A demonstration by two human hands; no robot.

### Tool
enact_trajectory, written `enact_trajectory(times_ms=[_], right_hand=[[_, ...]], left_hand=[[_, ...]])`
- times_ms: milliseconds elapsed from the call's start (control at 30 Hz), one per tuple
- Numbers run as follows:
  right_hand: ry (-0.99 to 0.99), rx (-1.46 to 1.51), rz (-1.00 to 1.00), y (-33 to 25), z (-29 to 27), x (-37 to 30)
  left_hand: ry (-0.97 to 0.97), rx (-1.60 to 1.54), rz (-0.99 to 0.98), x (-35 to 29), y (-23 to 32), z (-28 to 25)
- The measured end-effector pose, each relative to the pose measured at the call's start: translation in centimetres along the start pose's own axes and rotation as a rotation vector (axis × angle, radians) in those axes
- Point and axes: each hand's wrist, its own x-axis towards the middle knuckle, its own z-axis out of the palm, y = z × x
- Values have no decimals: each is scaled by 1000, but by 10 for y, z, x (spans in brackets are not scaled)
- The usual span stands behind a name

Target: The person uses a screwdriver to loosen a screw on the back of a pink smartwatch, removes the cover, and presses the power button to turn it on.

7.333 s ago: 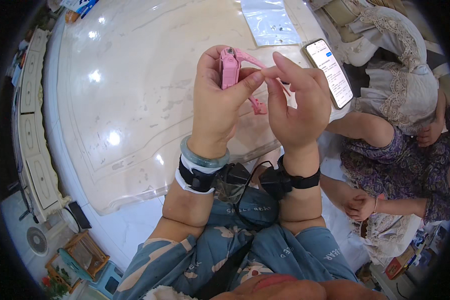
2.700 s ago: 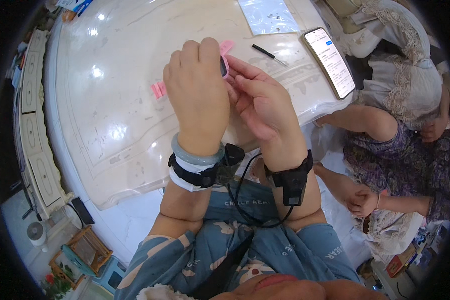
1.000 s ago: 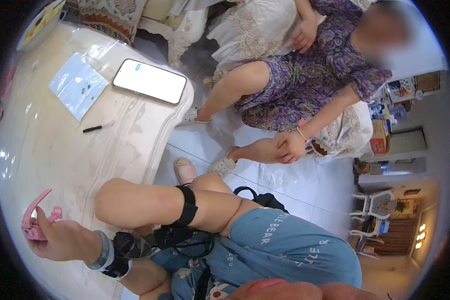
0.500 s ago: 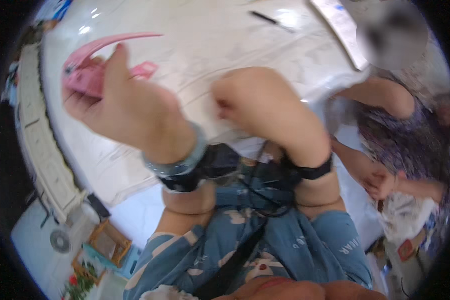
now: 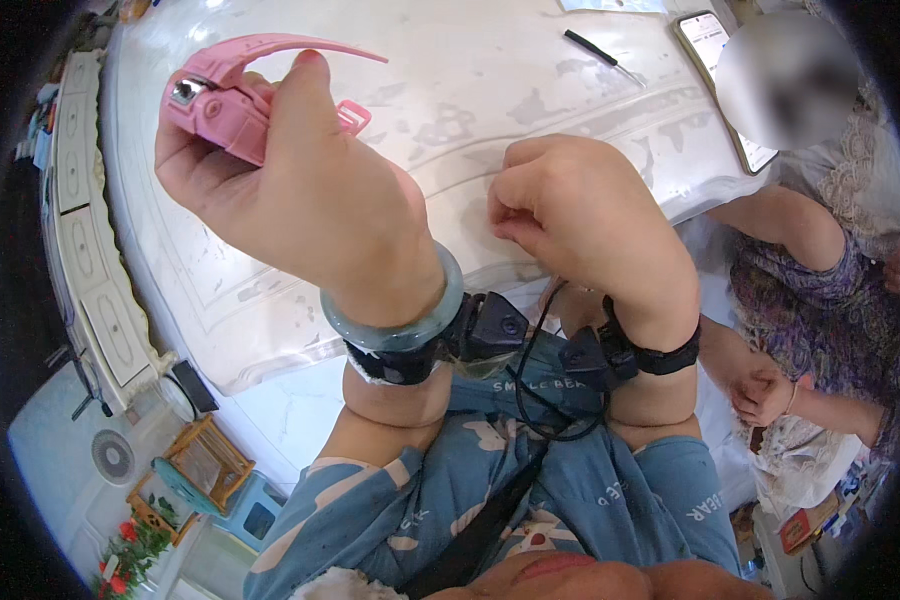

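Observation:
My left hand (image 5: 280,185) is raised close to the camera and grips a pink child's wrist watch (image 5: 225,95); its strap curves off to the right. A loose pink strap piece (image 5: 353,117) lies on the table behind that hand. My right hand (image 5: 570,215) hovers over the table's near edge with the fingers curled and pinched together. Whether something small sits between those fingertips cannot be told.
The white marble table (image 5: 470,90) fills the upper middle. On it lie a thin black screwdriver (image 5: 597,53) and a phone (image 5: 722,70) at the far right. A person in a purple patterned dress (image 5: 820,320) sits at the right. A white cabinet (image 5: 80,220) runs along the left.
The view has swung back over the table after turning toward the floor and the seated person. My left hand keeps the pink watch; my right hand has come up beside it, pinched.

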Motion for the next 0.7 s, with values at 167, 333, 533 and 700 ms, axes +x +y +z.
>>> enact_trajectory(times_ms=[167, 333, 533, 700], right_hand=[[21, -46, -51, 2, 11, -3], [533, 234, -153, 8, -20, -1], [899, 413, -237, 7, -40, -18], [792, 373, -288, 9, -43, -23]], left_hand=[[-14, 84, -39, -6, -13, 0], [-510, -77, -87, -23, -24, 6], [-885, -30, -41, -29, -21, 6], [-1141, -128, -385, -34, -20, 5]])
